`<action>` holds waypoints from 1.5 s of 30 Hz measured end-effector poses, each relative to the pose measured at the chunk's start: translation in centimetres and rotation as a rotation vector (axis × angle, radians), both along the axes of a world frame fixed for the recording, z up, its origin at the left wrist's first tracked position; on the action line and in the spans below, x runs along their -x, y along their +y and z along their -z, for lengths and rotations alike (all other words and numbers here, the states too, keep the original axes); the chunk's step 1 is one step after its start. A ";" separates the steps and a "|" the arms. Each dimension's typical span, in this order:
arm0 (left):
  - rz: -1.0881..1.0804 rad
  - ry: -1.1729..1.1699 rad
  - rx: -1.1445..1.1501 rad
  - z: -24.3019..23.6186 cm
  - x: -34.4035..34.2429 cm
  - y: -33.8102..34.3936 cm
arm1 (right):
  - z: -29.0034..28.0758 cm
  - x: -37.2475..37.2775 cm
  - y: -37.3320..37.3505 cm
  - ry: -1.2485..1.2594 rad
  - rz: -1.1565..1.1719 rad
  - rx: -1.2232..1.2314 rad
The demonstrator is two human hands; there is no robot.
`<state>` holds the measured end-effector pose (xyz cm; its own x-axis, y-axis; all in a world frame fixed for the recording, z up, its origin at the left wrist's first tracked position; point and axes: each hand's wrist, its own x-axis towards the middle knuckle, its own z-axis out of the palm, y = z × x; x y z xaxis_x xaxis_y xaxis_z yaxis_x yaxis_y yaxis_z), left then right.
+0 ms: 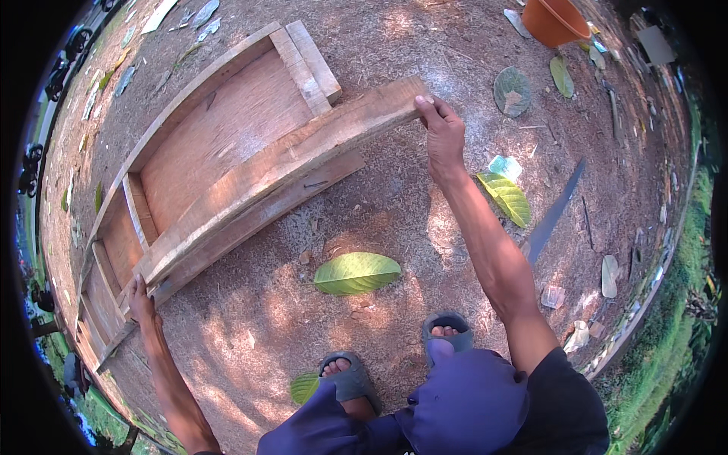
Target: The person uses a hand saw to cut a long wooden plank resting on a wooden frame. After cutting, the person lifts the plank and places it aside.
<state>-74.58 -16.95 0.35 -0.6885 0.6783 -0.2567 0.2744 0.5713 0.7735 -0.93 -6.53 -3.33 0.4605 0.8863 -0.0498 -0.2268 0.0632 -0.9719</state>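
Note:
A long wooden plank spans between my two hands, held over the near side of a wooden framed panel. My right hand pinches its far right end, thumb on top. At the near left end, my left hand has its fingers closed round the plank's tip, partly hidden by the wood. The panel lies on the ground, with a plywood face and several crosspieces. Below the plank runs the panel's near rail, where a nail or dark split shows. How much the plank touches the panel I cannot tell.
To the right of my right forearm a saw blade lies on the dirt, its handle end hidden. An orange bucket stands at the far right. Large leaves and litter are scattered about. My sandalled feet are close in front.

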 end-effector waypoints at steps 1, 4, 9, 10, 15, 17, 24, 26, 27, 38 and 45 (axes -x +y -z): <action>0.011 -0.023 -0.003 0.2 0.1 0.0 | 0.1 0.3 0.0 0.029 0.030 -0.016; 0.034 -0.021 0.021 -0.2 0.8 -0.3 | 0.5 1.5 -0.3 0.039 0.084 0.003; 0.031 0.052 0.110 -1.4 -0.6 -0.1 | 0.3 2.2 -0.6 0.123 0.129 0.024; 0.037 0.058 0.135 -1.3 -0.9 0.2 | 0.7 2.0 -0.8 0.149 0.111 0.049; 0.089 0.013 0.204 -3.9 0.7 0.4 | 0.1 2.2 -0.8 0.240 0.050 0.030; 0.033 -0.036 0.177 -3.1 -1.0 1.5 | 1.5 2.2 -0.2 0.124 0.097 0.052; -0.101 -0.081 0.155 -3.0 -5.1 3.3 | 0.6 2.0 -0.8 0.173 0.086 0.061; -0.112 -0.112 0.161 -3.1 -4.7 3.6 | 0.8 1.8 -0.6 0.111 0.106 0.038; -0.108 -0.125 0.174 -3.2 -4.5 3.6 | 1.3 1.8 -0.5 0.070 0.116 0.032; -0.255 -0.046 0.129 -3.6 -5.1 3.8 | 2.4 2.0 0.0 0.027 0.154 -0.026; -0.226 -0.069 0.316 -3.8 -6.0 4.8 | 2.8 1.9 0.0 0.114 0.182 -0.002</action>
